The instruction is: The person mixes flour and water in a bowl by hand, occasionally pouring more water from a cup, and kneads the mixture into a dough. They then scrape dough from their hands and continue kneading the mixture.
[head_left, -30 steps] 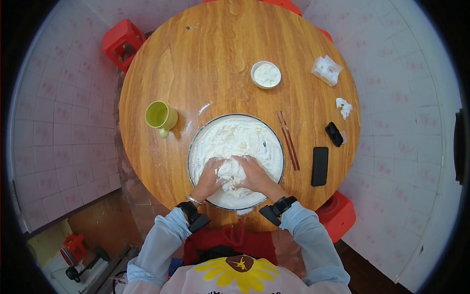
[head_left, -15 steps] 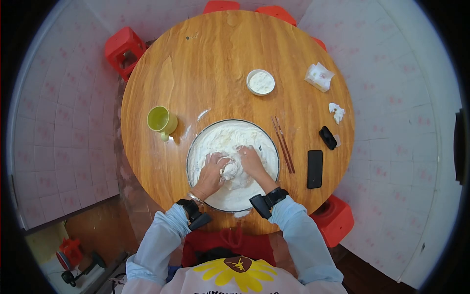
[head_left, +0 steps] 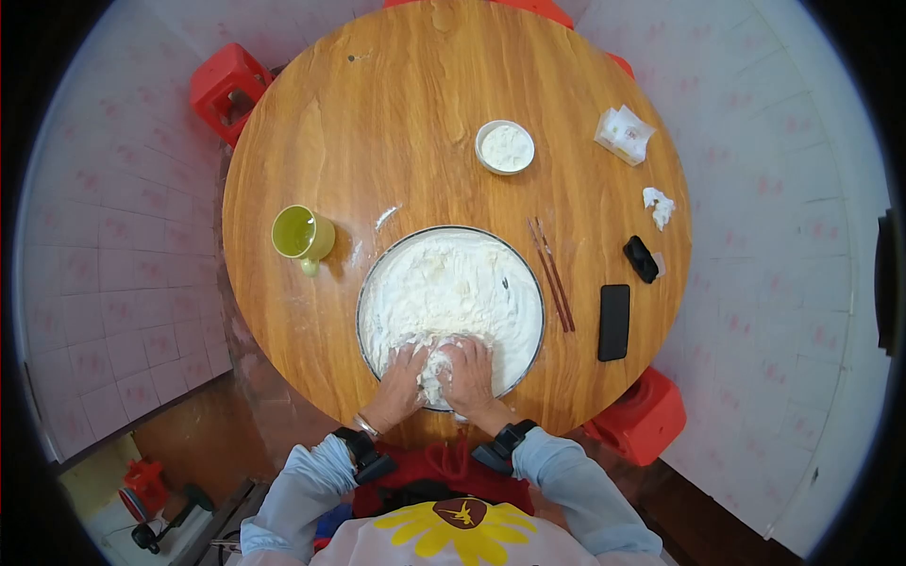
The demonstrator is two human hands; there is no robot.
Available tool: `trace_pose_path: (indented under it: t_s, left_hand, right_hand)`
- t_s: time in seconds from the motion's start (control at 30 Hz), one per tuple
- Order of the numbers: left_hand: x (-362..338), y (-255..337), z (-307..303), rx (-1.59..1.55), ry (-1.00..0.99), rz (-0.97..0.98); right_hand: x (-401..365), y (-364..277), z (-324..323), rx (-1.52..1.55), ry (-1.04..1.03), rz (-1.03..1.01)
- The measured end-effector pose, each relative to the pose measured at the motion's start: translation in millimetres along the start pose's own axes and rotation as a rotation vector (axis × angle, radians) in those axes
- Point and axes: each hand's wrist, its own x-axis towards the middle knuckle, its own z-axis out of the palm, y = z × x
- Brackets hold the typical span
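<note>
A round tray with a dark rim (head_left: 358, 316) holds white flour (head_left: 444, 274) spread over its base. At the tray's near side, a crumbly lump of dough (head_left: 433, 375) lies between my two hands. My left hand (head_left: 402, 379) grips it from the left, its fingers curled and partly buried in flour. From the right, my right hand (head_left: 467, 371) presses on the same lump with bent fingers, their tips hidden. Both hands are dusted white.
A green mug (head_left: 303, 234) stands left of the tray, and a white bowl of flour (head_left: 506, 148) behind it. To the right lie chopsticks (head_left: 555, 283), a black phone (head_left: 613, 323), a small black object (head_left: 641, 258), crumpled tissue (head_left: 659, 208) and a tissue pack (head_left: 624, 135). Red stools (head_left: 642, 418) surround the table.
Both hands have drawn back toward my body, from the tray's middle to its near edge, bringing the dough along. The right hand has come in beside the left. The camera view has shifted slightly.
</note>
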Motion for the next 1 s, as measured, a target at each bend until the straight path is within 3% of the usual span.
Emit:
trace_pose_path:
  t_s: [0.13,0.23,0.47,0.6,0.7,0.77,0.8,0.87,1.0]
  left_hand:
    - [8,2,-1,0.05,0.074,-0.026]
    - [21,-2,-1,0.049,0.124,-0.05]
    - [56,-14,-16,-0.122,0.186,-0.143]
    - [71,-18,-19,-0.037,0.233,-0.147]
    - [80,-9,-22,-0.023,0.231,-0.263]
    - [86,-1,-24,-0.138,0.191,-0.449]
    - [87,-11,-17,-0.135,0.208,-0.435]
    - [87,-40,0,-0.22,0.255,-0.204]
    - [63,-7,-44,-0.328,0.109,-0.038]
  right_hand:
    - [12,13,11,-0.137,-0.027,-0.094]
    - [28,23,15,-0.075,-0.041,-0.129]
    - [76,31,16,-0.024,-0.055,-0.031]
    - [93,29,18,-0.026,0.004,0.036]
    - [98,34,26,-0.07,0.048,0.108]
    - [101,40,28,-0.074,0.036,0.169]
    - [103,43,27,-0.078,0.05,0.152]
    - [107,48,19,0.175,-0.01,0.387]
    - [97,44,-14,0.281,-0.099,0.425]
